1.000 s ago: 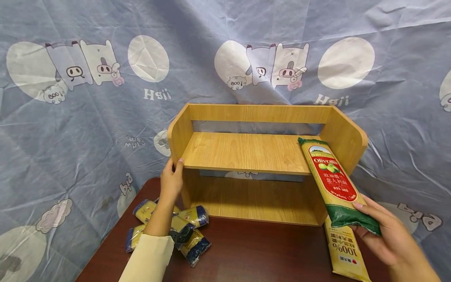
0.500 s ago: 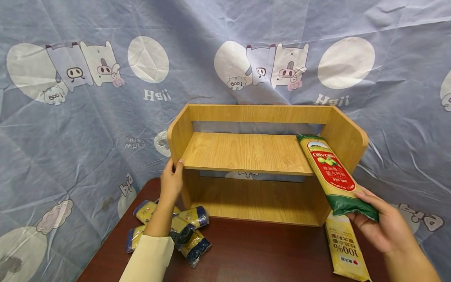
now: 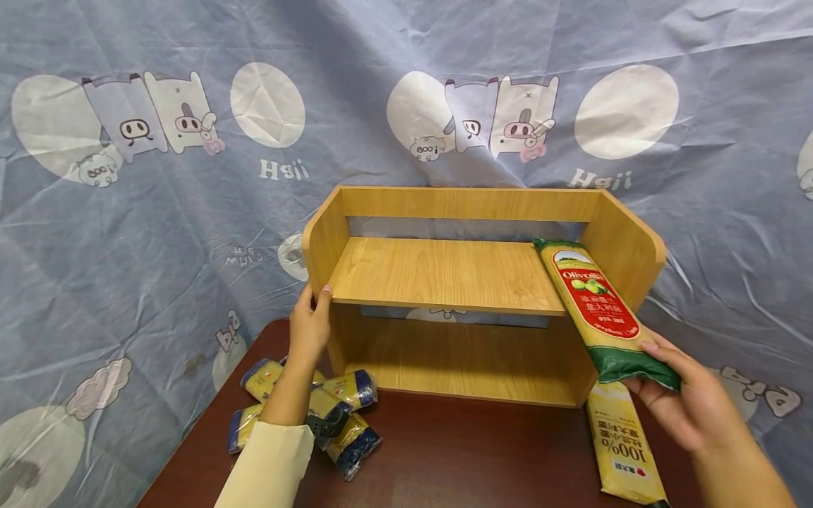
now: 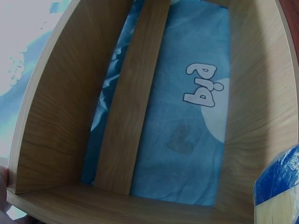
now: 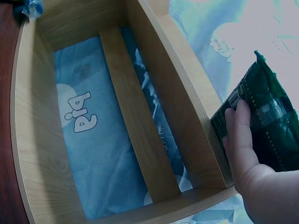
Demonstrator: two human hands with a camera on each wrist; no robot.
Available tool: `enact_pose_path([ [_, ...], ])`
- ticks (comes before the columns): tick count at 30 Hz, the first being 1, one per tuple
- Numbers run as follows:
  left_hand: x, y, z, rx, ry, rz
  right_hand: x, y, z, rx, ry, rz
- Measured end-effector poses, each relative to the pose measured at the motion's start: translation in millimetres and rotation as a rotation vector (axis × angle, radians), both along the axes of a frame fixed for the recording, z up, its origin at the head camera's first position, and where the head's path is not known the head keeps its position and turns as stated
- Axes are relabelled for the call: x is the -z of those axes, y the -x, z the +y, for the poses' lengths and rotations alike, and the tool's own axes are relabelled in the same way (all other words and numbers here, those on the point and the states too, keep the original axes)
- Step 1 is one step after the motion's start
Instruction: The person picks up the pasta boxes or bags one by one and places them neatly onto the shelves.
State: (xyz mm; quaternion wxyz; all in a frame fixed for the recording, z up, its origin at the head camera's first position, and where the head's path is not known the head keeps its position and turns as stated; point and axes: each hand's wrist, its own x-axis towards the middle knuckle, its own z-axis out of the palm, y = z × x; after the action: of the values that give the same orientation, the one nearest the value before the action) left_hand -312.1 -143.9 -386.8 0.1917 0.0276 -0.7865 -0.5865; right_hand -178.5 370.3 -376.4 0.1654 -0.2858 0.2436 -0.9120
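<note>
My right hand (image 3: 682, 402) pinches the near green end of a spaghetti bag (image 3: 593, 300) with a red label. The thumb lies on top and the fingers are underneath. The bag's far end lies on the upper board of a two-tier wooden shelf (image 3: 438, 271), beside the right side panel, and its near end sticks out past the front edge. In the right wrist view, fingers (image 5: 240, 135) lie against the bag's dark green end (image 5: 275, 126). My left hand (image 3: 310, 328) grips the front edge of the shelf's left panel, thumb in front; its other fingers are partly hidden.
Several yellow-and-blue pasta packets (image 3: 352, 444) lie piled on the dark red table (image 3: 457, 451), left of the shelf and partly under my left arm. A yellow pasta packet (image 3: 625, 444) lies at the shelf's right front corner. A printed blue cloth (image 3: 159, 247) hangs behind.
My right hand has moved the spaghetti bag slightly up and to the left, farther onto the upper board. The left hand keeps its grip on the panel.
</note>
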Motion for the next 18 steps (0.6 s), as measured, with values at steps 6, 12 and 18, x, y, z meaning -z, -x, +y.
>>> enact_pose_path([
  [6, 0.8, -1.0, -1, -0.006, 0.013, 0.0, 3.0, -9.1, -4, 0.102, -0.068, 0.073],
  [12, 0.6, 0.3, 0, 0.0, 0.007, 0.004, 9.4, -20.2, -8, 0.264, -0.141, 0.135],
  [18, -0.2, -0.5, 0, -0.005, 0.015, 0.0, 15.8, -28.7, -10, 0.46, -0.28, 0.08],
])
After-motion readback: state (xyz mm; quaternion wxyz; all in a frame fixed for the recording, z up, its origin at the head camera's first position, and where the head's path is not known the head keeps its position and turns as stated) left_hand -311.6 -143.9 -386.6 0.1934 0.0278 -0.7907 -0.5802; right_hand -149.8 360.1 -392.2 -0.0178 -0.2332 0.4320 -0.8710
